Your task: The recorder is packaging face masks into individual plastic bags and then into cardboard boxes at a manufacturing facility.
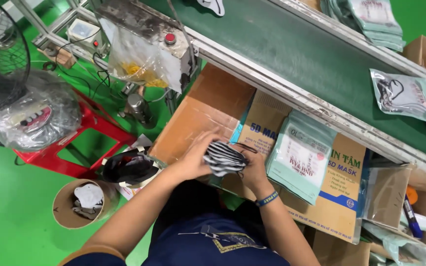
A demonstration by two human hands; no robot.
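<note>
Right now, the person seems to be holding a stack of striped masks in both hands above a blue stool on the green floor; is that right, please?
Not quite: the stool is red, not blue, and stands off to one side. The head view shows both the left hand and the right hand on the striped masks, and the floor is green.

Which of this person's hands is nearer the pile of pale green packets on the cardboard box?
The right hand, just beside the pale green packets. The left hand is farther away, beyond the stack of masks both hands hold.

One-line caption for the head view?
Both hands, left hand and right hand, hold a stack of masks beside the green conveyor.
</note>
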